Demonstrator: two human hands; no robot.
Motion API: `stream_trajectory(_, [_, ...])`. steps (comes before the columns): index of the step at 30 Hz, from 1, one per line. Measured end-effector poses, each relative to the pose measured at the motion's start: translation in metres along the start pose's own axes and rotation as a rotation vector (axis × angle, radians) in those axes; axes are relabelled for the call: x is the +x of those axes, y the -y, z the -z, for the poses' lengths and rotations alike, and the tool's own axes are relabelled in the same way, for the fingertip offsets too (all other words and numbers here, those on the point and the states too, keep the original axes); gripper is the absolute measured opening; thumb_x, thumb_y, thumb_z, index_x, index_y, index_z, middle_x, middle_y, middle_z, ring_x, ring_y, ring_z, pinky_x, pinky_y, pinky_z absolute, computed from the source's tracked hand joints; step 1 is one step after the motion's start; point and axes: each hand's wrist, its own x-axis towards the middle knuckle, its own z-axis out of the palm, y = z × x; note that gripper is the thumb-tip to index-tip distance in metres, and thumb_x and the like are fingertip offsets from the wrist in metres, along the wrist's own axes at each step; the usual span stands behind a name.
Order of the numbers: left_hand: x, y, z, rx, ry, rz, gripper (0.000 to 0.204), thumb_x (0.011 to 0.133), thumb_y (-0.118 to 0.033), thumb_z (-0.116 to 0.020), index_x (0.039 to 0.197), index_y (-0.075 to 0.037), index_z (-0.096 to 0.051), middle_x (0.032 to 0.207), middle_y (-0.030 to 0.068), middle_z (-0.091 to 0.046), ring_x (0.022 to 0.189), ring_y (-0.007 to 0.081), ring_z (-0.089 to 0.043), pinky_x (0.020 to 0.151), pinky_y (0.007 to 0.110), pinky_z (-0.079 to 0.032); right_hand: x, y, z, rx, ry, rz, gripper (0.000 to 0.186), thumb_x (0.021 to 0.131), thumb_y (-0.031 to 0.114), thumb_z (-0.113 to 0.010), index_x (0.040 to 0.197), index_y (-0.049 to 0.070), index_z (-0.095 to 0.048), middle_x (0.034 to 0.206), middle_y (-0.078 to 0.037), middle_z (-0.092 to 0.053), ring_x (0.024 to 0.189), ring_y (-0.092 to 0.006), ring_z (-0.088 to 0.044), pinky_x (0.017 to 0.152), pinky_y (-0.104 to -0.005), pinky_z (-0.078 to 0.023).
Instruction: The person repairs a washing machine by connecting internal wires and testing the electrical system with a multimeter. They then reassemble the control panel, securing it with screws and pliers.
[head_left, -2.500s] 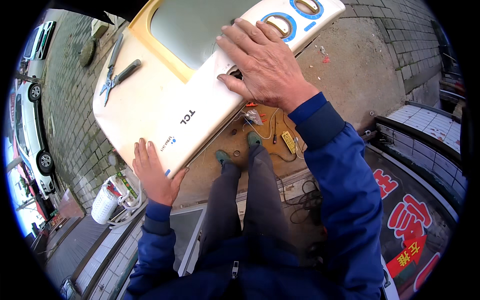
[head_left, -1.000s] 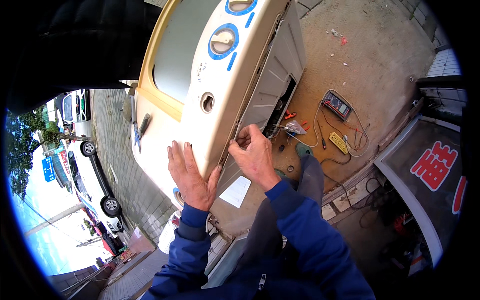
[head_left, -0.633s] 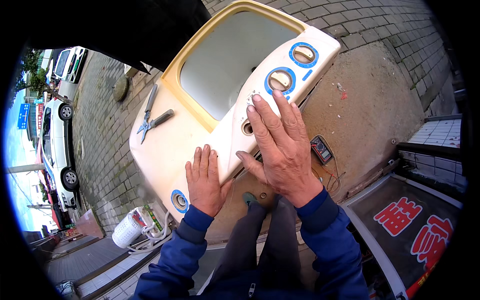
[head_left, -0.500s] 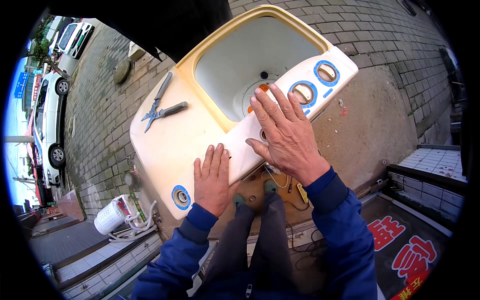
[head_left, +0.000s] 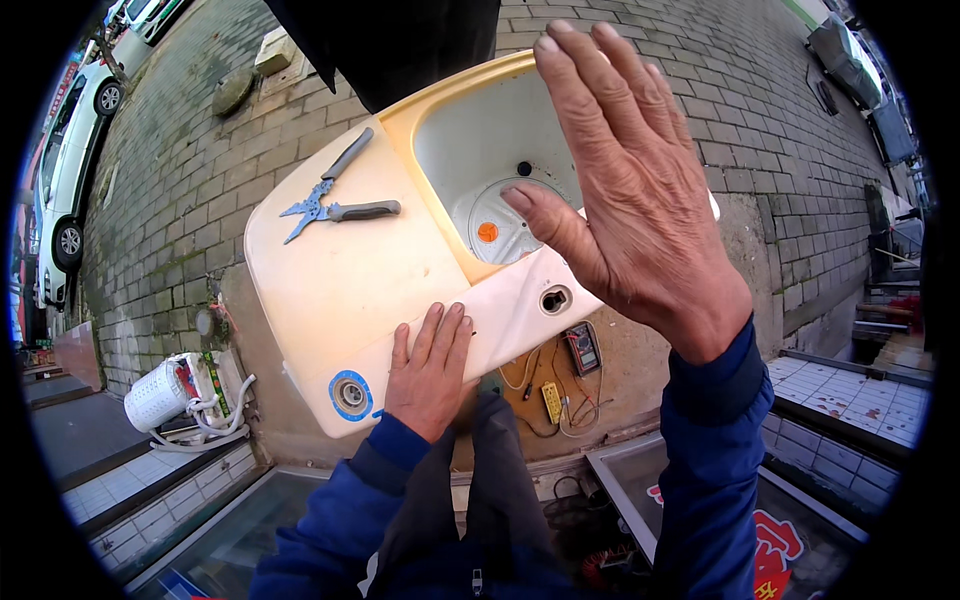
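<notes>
A cream washing machine (head_left: 350,265) stands before me, its tub (head_left: 480,140) uncovered at the far side. My left hand (head_left: 430,375) lies flat on its near panel, fingers stretched out. Beside it is a bare dial seat (head_left: 351,397) with a blue ring and no knob. My right hand (head_left: 645,200) is raised in the air over the panel's right part, fingers extended and holding nothing; it hides the blue-ringed knobs there. A dark hole (head_left: 555,300) shows in the panel between my hands. Grey-handled pliers (head_left: 322,207) rest spread on the machine's top left.
On the ground beyond the near edge lie a multimeter (head_left: 583,350), a yellow power strip (head_left: 552,402) and loose wires. At lower left sits a white perforated basket (head_left: 157,393) with hoses (head_left: 210,425). A white car (head_left: 65,190) is parked on the brick paving (head_left: 200,190).
My right hand has lifted off the panel by the knobs and now hangs higher and further right. My left hand stays on the panel. My view has shifted, showing the multimeter.
</notes>
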Motion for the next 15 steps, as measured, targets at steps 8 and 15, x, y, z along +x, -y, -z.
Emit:
stream_trajectory(8, [0.008,-0.008,-0.005,-0.056,-0.002,-0.018,0.093,0.076,-0.037,-0.084,0.153,-0.007,-0.041,0.163,0.0102,-0.038,0.153,0.0292,-0.032,0.122,0.057,-0.023,-0.045,-0.032,-0.204,0.097,0.401,-0.023,0.064,0.105,0.046,-0.047,0.15,0.0,-0.045,0.156,-0.022,-0.042,0.15,-0.0387,-0.034,0.124,-0.051,-0.026])
stream_trajectory(15, [0.0,0.005,-0.008,0.04,-0.007,-0.005,0.092,0.077,-0.039,-0.082,0.154,-0.008,-0.041,0.164,0.008,-0.037,0.154,0.0272,-0.03,0.123,0.055,-0.023,0.0,0.019,-0.113,0.104,0.161,0.04,0.059,0.105,0.041,-0.048,0.151,0.004,-0.044,0.157,-0.02,-0.041,0.15,-0.0391,-0.032,0.125,-0.0517,-0.024])
